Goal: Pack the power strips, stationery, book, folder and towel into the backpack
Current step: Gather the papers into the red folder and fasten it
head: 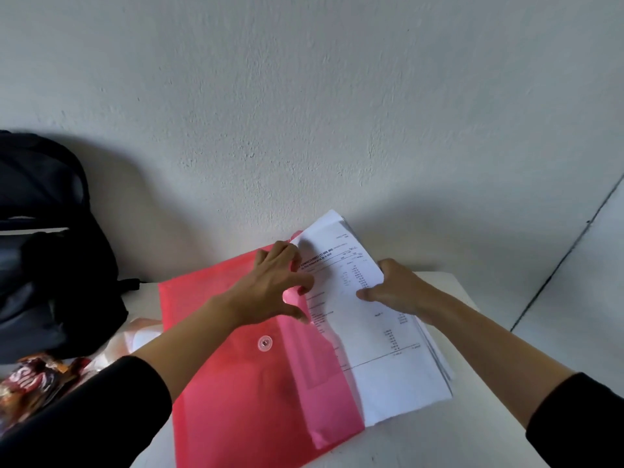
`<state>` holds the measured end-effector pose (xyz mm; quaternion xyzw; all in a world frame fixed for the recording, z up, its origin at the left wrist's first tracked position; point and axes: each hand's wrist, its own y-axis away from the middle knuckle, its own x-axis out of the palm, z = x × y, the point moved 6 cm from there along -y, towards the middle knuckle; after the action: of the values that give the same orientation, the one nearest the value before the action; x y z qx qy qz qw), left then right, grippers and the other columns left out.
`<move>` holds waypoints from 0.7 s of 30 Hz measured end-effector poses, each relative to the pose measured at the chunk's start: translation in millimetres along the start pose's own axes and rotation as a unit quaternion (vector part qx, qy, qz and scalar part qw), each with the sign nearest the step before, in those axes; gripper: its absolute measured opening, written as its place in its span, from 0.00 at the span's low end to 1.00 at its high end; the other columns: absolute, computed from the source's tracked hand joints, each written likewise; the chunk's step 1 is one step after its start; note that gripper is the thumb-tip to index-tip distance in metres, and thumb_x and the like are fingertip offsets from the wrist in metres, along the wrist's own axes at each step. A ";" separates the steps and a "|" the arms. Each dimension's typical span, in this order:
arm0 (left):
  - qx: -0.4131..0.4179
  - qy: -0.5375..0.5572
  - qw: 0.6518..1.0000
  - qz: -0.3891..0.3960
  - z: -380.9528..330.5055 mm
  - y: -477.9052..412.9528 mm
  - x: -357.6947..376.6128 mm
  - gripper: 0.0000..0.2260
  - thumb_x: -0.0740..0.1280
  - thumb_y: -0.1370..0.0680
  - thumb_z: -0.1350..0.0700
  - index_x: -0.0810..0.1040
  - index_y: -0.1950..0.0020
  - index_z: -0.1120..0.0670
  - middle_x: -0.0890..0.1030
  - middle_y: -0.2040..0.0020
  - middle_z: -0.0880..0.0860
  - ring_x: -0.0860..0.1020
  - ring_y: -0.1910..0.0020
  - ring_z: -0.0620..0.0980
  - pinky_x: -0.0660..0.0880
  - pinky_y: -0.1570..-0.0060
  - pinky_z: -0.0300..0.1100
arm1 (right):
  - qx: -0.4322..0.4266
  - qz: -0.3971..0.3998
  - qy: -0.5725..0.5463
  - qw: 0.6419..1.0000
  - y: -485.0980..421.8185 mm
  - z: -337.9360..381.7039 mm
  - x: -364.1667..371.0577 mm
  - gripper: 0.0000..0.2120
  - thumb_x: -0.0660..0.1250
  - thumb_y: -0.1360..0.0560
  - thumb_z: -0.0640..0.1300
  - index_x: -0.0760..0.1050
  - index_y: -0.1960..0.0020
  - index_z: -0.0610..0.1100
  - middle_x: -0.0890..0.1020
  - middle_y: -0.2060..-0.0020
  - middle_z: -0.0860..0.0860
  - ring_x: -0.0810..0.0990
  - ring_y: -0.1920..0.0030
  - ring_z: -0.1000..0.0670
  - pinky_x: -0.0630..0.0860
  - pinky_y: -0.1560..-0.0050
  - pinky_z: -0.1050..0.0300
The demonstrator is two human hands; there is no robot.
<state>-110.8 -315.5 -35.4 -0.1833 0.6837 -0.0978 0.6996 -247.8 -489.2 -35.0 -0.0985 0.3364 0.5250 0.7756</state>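
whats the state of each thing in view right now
folder: flat on table, unsnapped, mouth open
papers: partly inside folder, right part sticking out
left hand: holds folder mouth open
right hand: grips papers' edge
backpack: upright by wall, open or zipped unclear
snack packet: lying in front of backpack

Textured white wall (304, 96) behind white table (439, 444).
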 end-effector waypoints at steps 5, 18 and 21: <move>-0.155 0.036 0.983 -0.097 35.7 7.6 -13.7 0.40 0.80 0.41 0.33 0.71 0.33 0.42 0.67 0.32 0.56 0.66 0.33 0.58 0.70 0.42 0.58 | -0.043 -0.075 -0.013 0.996 1.6 3.3 -7.7 0.10 0.72 0.22 0.40 0.79 0.41 0.44 0.85 0.48 0.50 0.84 0.55 0.48 0.78 0.63 0.65; -0.295 0.264 0.917 0.041 78.3 -1.4 -23.4 0.20 0.73 0.29 0.31 0.78 0.53 0.45 0.78 0.62 0.46 0.73 0.69 0.42 0.69 0.64 0.41 | -0.151 -0.184 0.050 0.970 6.9 16.7 -9.2 0.18 0.77 0.29 0.35 0.82 0.40 0.45 0.85 0.54 0.54 0.83 0.57 0.49 0.81 0.55 0.54; -0.268 0.307 0.912 0.057 76.6 -5.7 -24.1 0.28 0.70 0.36 0.23 0.79 0.53 0.46 0.78 0.63 0.45 0.72 0.68 0.42 0.70 0.59 0.44 | -0.120 -0.175 0.058 0.975 0.6 13.2 -10.3 0.18 0.77 0.28 0.38 0.82 0.39 0.45 0.83 0.53 0.53 0.82 0.54 0.47 0.81 0.54 0.51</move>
<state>-35.2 -302.0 -11.2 -0.2852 0.8745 0.0775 0.3846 -245.1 -489.9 -18.4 -0.2784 0.2930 0.4106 0.8173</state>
